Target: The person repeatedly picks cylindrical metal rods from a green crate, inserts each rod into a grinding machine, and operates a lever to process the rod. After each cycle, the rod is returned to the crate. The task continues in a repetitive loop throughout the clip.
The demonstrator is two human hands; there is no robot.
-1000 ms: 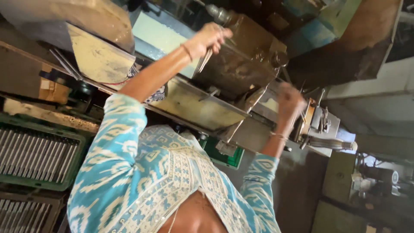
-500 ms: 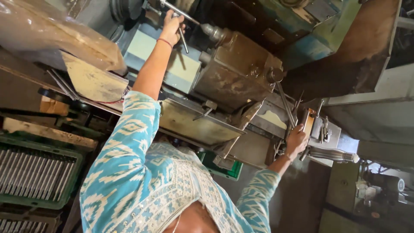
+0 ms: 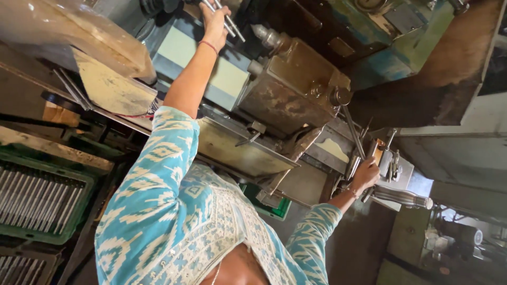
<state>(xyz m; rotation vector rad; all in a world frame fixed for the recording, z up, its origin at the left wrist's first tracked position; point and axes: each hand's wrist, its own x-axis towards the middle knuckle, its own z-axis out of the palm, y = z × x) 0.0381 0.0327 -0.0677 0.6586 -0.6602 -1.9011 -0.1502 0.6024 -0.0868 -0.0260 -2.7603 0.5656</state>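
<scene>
The left hand [image 3: 214, 21] is raised and closed around thin metal rods [image 3: 228, 24] beside the machine's grimy housing [image 3: 293, 87]. The right hand [image 3: 365, 177] is closed on a lever [image 3: 353, 129] that slopes up from it. Well below the left hand sits a green crate [image 3: 42, 203] of rods.

Dim workshop; daylight from lower right, glare there; deep shadows, slight motion blur.

Green crate [image 3: 42, 203] of metal rods [image 3: 31, 195] beside the grimy machine [image 3: 296, 89].
</scene>
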